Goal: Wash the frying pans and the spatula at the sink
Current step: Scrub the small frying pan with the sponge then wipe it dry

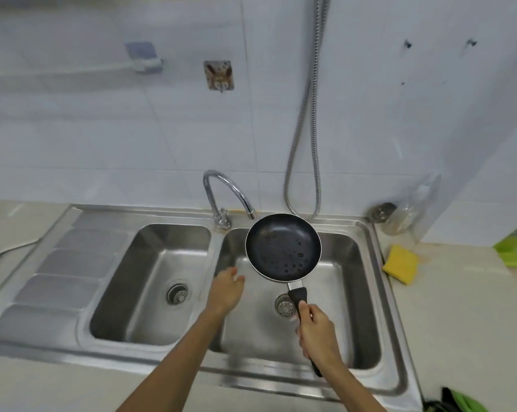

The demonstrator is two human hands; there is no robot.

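White wall tiles run behind a steel double sink (150, 211) set into a pale counter (459, 322), with a curved tap (221, 188) standing at the back between the two basins and a metal hose (305, 114) hanging down the wall.

My right hand (316, 331) is wrapped round the black handle of a small frying pan (283, 248), holding it level in the air over the right basin, dark inside facing up. My left hand (227, 289) holds nothing; its fingers are loose and spread above the left side of the same basin, just short of the pan's rim.

I judge the washing to be at an early or middle stage. Small spots dot the inside of the pan, though I cannot tell whether they are water beads or residue. No water is coming from the tap. A yellow sponge (400, 264) lies on the counter to the right, well apart from both hands. Any other pan and the spatula are out of sight, so most of the job looks left to do.

The pan's far edge sits close under the tap spout and near the back rim, so tipping it forward needs care. Beneath it the basin is deep, with room to lower or tilt.
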